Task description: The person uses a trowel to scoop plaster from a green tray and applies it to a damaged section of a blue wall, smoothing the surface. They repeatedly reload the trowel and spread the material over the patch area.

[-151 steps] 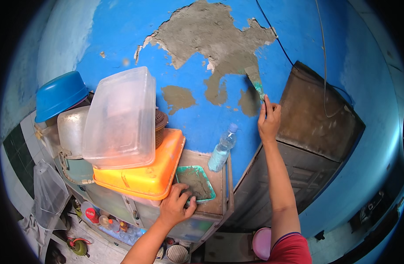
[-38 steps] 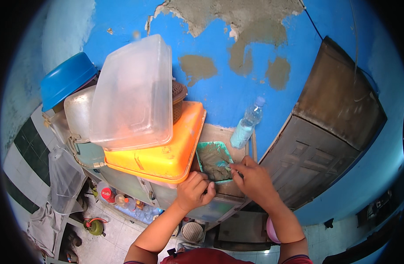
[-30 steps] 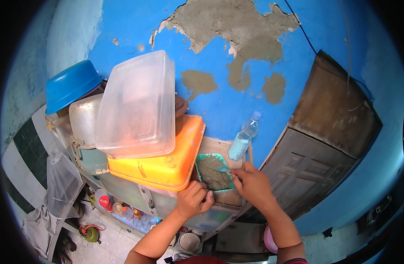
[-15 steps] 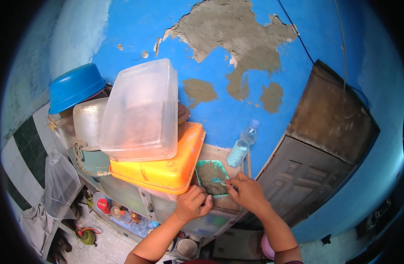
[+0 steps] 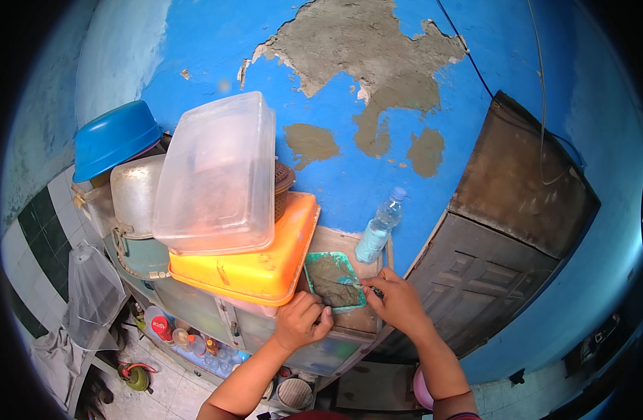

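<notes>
My right hand (image 5: 398, 301) grips a small scraper, mostly hidden by my fingers, dipped into the green-rimmed tub (image 5: 309, 266) of wet grey mortar (image 5: 328, 276). Curled at the tub's near-left corner is my left hand (image 5: 300, 322); what its fingers grip is unclear. The tub sits on a worn cabinet top (image 5: 339, 241), with a half-full plastic bottle (image 5: 370, 238) behind it. Above, the blue wall (image 5: 349, 182) has a rough grey patch (image 5: 363, 42) and smaller smeared spots (image 5: 307, 143).
Left are an orange lid (image 5: 234, 273), a clear plastic box (image 5: 213, 168), a blue basin (image 5: 115, 136) and pots (image 5: 132, 196). Right stands a dark cabinet (image 5: 510, 189) with cables (image 5: 542, 105) above. Below are bottles (image 5: 213, 360) and a gas cylinder (image 5: 136, 378).
From five seconds ago, my right hand has come down from the wall to the tub with the scraper. In the last second both hands moved only slightly.
</notes>
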The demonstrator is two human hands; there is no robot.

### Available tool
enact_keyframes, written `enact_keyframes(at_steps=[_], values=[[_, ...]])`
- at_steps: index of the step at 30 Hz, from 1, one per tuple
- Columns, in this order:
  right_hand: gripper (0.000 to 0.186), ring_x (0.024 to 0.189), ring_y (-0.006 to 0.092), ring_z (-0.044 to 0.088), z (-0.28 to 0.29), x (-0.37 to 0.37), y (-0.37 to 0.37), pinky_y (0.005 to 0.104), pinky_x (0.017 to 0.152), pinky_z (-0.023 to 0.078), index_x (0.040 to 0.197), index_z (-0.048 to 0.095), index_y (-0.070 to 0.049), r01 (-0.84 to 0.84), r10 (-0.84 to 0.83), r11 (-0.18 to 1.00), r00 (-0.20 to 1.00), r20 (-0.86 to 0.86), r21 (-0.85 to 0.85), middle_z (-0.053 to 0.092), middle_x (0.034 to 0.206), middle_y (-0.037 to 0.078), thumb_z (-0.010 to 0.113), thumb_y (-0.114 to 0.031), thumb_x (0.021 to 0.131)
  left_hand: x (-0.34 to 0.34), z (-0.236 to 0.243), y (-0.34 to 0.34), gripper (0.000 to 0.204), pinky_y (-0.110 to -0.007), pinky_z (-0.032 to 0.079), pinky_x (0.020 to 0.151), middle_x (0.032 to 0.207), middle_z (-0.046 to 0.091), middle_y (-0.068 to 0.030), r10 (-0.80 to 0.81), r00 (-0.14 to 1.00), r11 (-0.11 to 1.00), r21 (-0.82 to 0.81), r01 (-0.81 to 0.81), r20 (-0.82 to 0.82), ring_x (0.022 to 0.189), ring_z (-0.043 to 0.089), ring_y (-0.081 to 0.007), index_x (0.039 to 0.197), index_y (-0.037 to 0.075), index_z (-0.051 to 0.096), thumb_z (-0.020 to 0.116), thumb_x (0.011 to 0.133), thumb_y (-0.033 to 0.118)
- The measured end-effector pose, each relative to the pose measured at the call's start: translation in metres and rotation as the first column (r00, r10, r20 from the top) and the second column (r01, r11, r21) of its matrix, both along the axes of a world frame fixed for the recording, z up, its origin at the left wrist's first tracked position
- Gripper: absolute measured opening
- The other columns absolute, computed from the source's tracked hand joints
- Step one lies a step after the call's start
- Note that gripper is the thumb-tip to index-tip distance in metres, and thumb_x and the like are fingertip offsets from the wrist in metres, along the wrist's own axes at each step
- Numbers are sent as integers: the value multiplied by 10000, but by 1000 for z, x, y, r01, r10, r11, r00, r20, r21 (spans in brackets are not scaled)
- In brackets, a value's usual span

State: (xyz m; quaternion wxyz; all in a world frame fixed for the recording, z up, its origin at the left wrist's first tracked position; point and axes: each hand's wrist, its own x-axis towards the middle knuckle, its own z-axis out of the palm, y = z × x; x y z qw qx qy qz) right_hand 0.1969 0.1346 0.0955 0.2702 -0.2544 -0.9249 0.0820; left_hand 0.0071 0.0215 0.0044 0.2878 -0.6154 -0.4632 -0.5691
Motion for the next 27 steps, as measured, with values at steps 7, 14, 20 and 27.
enact_keyframes(at_steps=[7, 14, 20, 27], values=[[179, 810, 279, 637, -6, -4, 7, 410, 741, 484, 1075, 778, -120, -52, 52, 995, 999, 3, 90, 597, 866, 77, 695, -206, 941, 0, 0, 2, 112, -351, 492, 554, 772, 611, -109, 4, 1000, 1000, -1, -4, -2, 632, 601, -269, 726, 18, 603, 710, 760, 14], [197, 783, 293, 608, 1, 5, 5, 413, 789, 442, 1084, 771, -117, -104, 100, 990, 994, 43, 98, 600, 874, 83, 672, -216, 945, 0, -1, -1, 112, -354, 482, 545, 769, 604, -111, 19, 1000, 1000, -3, -19, -13, 632, 596, -269, 733, 16, 601, 707, 767, 15], [214, 772, 274, 587, -3, -2, 11, 393, 813, 390, 1122, 752, -93, -71, 70, 997, 996, 55, 17, 596, 863, 86, 667, -194, 954, 2, -2, 0, 135, -351, 492, 596, 793, 620, -85, 14, 1000, 999, -36, -13, 17, 671, 607, -250, 714, 35, 610, 737, 756, 46], [233, 827, 293, 607, 4, -6, 16, 399, 837, 394, 1124, 752, -65, -78, 77, 997, 991, 114, 11, 610, 891, 106, 662, -186, 947, -1, -3, 2, 136, -345, 498, 601, 799, 624, -83, 27, 1000, 999, -31, -27, 6, 676, 610, -243, 699, 41, 612, 740, 743, 48]])
